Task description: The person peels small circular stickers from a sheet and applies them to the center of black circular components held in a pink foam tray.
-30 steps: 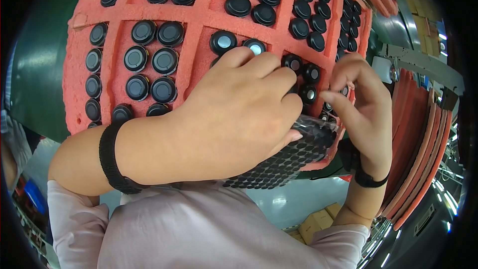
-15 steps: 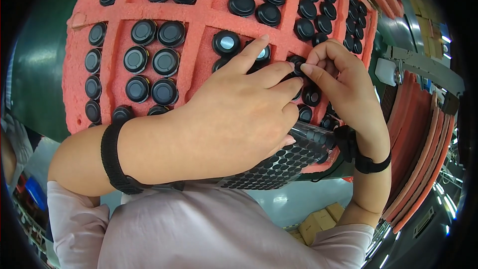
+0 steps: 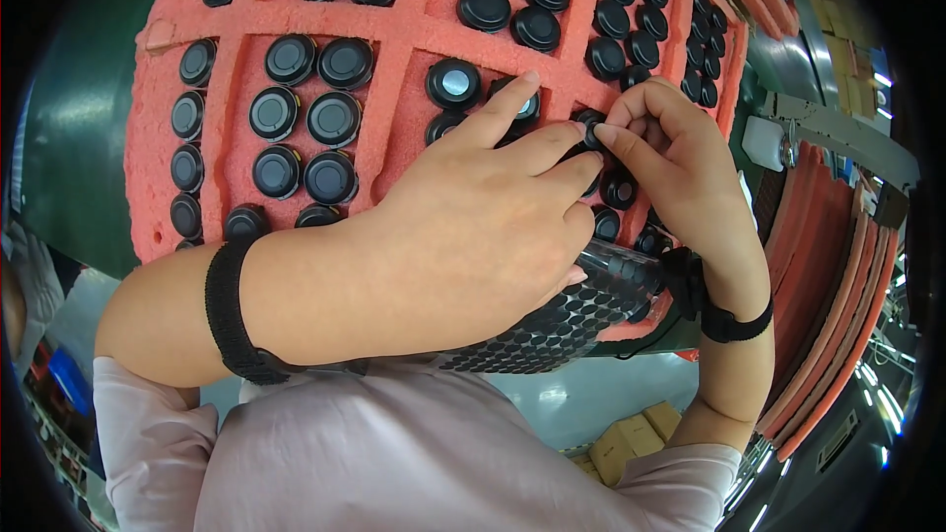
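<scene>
A pink foam tray (image 3: 399, 34) holds black round parts (image 3: 335, 118) in its compartments. My left hand (image 3: 473, 227) reaches across the tray, its index and middle fingers stretched over the parts. Under its palm and thumb is a clear sheet of black round stickers (image 3: 552, 330), which it appears to hold. My right hand (image 3: 680, 153) is closed in a pinch, thumb tip against a small black round part (image 3: 591, 128) beside the left middle fingertip. Whatever lies within that pinch is too small to make out. A part with a silvery centre (image 3: 456, 84) sits beyond the left index finger.
Stacked pink foam sheets (image 3: 813, 296) stand to the right, near a grey metal arm (image 3: 838, 128). The tray rests on a green table (image 3: 84, 128). Cardboard boxes (image 3: 631, 443) are on the floor below. A black band (image 3: 232, 315) circles my left forearm.
The view has shifted slightly, so the tray sits a little farther right in it. Both hands keep nearly the same pose and place at the small black part.
</scene>
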A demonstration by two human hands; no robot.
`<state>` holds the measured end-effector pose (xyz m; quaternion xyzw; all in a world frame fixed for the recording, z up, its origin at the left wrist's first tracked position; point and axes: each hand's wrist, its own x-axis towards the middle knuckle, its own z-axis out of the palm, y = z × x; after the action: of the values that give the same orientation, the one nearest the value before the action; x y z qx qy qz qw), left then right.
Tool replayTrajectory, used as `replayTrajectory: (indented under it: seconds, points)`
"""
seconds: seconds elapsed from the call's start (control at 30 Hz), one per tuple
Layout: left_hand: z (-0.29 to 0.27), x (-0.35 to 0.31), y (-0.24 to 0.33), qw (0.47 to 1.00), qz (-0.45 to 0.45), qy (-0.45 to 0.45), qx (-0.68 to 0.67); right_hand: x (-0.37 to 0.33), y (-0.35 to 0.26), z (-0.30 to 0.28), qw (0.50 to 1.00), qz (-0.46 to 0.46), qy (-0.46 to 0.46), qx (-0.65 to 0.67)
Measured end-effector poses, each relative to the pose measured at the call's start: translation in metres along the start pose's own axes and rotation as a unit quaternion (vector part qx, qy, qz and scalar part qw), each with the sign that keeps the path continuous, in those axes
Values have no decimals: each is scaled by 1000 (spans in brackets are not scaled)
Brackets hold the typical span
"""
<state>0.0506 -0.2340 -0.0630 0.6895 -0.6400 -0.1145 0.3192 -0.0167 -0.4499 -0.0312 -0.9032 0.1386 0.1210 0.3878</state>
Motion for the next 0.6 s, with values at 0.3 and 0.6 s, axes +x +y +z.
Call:
replayTrajectory:
  seconds: [0.3, 0.6]
  points:
    - [2, 0, 0, 1000, 4, 17, 6, -8, -9, -1, 997, 31, 47, -52]
    - [-7, 4, 1, 999, -4, 38, -2, -58, -12, -23, 997, -73, 5, 26]
